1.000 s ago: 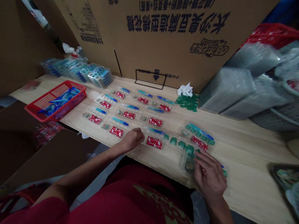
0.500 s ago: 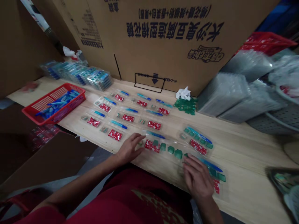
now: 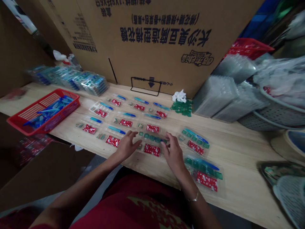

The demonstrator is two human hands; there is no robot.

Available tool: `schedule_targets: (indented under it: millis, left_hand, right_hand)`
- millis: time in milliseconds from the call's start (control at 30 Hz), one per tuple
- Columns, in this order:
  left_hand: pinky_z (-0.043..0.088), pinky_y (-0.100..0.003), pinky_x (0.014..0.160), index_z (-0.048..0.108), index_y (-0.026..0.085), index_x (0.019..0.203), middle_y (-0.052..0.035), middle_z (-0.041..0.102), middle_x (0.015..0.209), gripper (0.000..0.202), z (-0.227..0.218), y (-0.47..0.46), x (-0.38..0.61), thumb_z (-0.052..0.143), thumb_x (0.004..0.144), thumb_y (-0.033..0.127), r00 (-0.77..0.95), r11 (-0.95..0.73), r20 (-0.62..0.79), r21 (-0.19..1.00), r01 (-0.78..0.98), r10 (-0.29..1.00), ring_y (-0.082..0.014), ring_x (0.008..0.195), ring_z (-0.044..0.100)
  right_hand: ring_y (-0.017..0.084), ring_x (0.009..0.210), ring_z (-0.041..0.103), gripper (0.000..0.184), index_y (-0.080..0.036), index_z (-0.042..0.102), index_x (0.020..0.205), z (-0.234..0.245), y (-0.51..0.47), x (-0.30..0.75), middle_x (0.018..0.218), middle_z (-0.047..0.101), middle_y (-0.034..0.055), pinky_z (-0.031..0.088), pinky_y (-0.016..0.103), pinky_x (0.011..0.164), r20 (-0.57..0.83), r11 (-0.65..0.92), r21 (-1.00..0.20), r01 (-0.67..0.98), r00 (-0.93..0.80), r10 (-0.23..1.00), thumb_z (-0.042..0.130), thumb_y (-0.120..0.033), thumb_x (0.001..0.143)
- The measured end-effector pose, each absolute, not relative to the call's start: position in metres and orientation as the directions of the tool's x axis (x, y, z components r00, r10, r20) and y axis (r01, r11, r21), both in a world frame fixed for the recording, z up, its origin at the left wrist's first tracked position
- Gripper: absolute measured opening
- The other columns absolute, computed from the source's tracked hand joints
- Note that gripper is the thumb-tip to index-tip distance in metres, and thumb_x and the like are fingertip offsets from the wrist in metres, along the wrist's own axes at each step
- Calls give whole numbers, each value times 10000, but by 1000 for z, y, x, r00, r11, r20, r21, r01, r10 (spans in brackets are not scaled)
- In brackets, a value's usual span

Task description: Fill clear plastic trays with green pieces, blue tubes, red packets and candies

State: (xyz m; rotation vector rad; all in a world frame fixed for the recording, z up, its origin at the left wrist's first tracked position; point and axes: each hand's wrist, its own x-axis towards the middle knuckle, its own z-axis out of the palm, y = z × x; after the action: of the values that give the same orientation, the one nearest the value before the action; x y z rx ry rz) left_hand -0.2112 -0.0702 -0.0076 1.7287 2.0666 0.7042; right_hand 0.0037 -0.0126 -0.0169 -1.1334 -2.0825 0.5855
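A clear blister tray point(image 3: 152, 143) lies near the front edge of the wooden table point(image 3: 240, 149), holding small green pieces in a row, a blue pen and a red patterned packet point(image 3: 151, 149). My left hand point(image 3: 126, 147) rests on its left end with fingers stretched out. My right hand point(image 3: 173, 154) touches its right end, fingers spread over the green pieces. Two filled trays point(image 3: 194, 142) point(image 3: 203, 173) lie to the right of my right hand. Several more trays point(image 3: 126, 118) with red packets and blue pens are laid out in rows behind.
A red basket point(image 3: 43, 110) with blue pens stands at the left. Stacked filled trays point(image 3: 78, 81) sit at the back left. A pile of green pieces point(image 3: 182, 107) lies by a large cardboard box point(image 3: 152, 41). Stacks of empty clear trays point(image 3: 221, 95) and grey baskets point(image 3: 281, 111) stand at the right.
My right hand left the tray at the right and moved left to the middle tray. The loose green pieces now sit in a row in that tray. My left hand opened flat.
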Motion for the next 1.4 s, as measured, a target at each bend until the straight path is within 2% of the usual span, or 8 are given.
schedule_targets:
  millis: [200, 367, 433, 533, 700, 900, 1167, 1400]
  left_hand:
    - [479, -270, 677, 543, 112, 1122, -73, 584, 922, 339, -17, -58, -214, 515, 814, 252, -171, 190, -84, 484, 854, 982, -157, 726, 609]
    - [484, -298, 719, 620, 154, 947, -75, 582, 929, 225, -10, -74, -214, 524, 815, 309, -73, 152, -197, 422, 894, 978, -185, 761, 630]
    - [486, -332, 784, 548, 148, 1122, -106, 575, 1038, 378, -10, -80, -212, 555, 796, 339, -73, 149, -185, 439, 886, 980, -227, 896, 626]
    - [425, -414, 943, 186, 123, 1395, -203, 384, 1345, 883, -15, -87, -209, 649, 708, 432, -61, 80, -56, 485, 871, 997, -309, 1233, 426]
    - [290, -527, 1035, -9, 99, 1423, -278, 86, 1471, 1174, -23, -98, -205, 706, 605, 543, 48, -72, 66, 439, 896, 997, -384, 1361, 129]
    - [280, -541, 1022, 267, 147, 1391, -247, 222, 1448, 925, -27, -101, -203, 673, 653, 530, 169, -167, 32, 402, 900, 985, -382, 1328, 229]
    - [255, -532, 1036, 304, 177, 1388, -201, 166, 1487, 614, -33, -99, -201, 456, 857, 444, 152, -164, 62, 412, 896, 986, -340, 1346, 210]
    - [250, -528, 1037, 209, 132, 1414, -223, 146, 1487, 729, -42, -105, -194, 461, 835, 496, 33, -67, 92, 394, 917, 995, -344, 1363, 161]
  right_hand:
    - [255, 1109, 465, 437, -127, 443, 1284, -38, 4, -11, 1168, 489, 156, 429, 425, 945, 199, 439, -575, 690, -402, 894, 414, -172, 850]
    - [265, 1063, 477, 456, -118, 446, 1306, -30, 5, -7, 1144, 535, 162, 424, 427, 936, 150, 507, -458, 730, -498, 854, 346, -98, 861]
    - [278, 1040, 491, 490, -142, 441, 1319, -26, 5, -7, 1148, 549, 162, 439, 450, 904, 138, 536, -414, 736, -531, 836, 341, -69, 846]
    - [276, 1083, 488, 547, -173, 411, 1346, -26, 4, -7, 1207, 535, 152, 446, 447, 902, 162, 556, -395, 731, -540, 826, 348, -33, 821]
    - [263, 1188, 446, 590, -184, 447, 1322, -32, 3, -3, 1314, 479, 133, 436, 430, 949, 184, 602, -368, 709, -579, 794, 344, 26, 780]
    - [287, 1173, 481, 573, -220, 466, 1311, -30, 1, -6, 1344, 458, 127, 458, 430, 924, 104, 590, -344, 730, -595, 797, 369, 7, 793]
    - [243, 1195, 475, 499, -153, 347, 1368, -39, -9, -8, 1305, 492, 149, 443, 425, 947, 135, 439, -541, 717, -442, 887, 320, -120, 871]
    - [295, 1106, 510, 395, -114, 474, 1255, -40, -17, -8, 1175, 553, 189, 441, 453, 897, 108, 390, -451, 803, -385, 917, 341, -178, 889]
